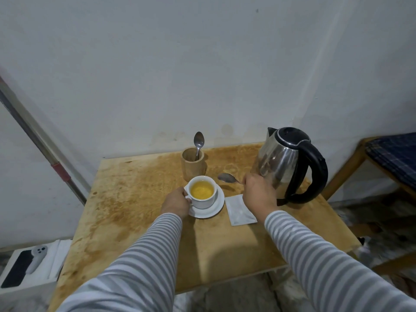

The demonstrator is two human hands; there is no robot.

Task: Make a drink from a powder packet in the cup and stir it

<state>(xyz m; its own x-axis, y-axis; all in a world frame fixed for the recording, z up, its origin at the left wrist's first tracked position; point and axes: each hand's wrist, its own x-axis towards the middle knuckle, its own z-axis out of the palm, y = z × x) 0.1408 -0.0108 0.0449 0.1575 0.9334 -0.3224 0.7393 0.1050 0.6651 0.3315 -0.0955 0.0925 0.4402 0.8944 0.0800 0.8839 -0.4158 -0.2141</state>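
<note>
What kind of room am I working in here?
Probably a plain room at home, not a fitted kitchen: a worn wooden table against a bare wall, a kettle on it, and a cushioned chair alongside.

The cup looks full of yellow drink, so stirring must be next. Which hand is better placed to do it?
Probably the right hand: it already holds a spoon just right of the cup. The left hand is at the cup's handle, steadying it on the saucer.
</note>
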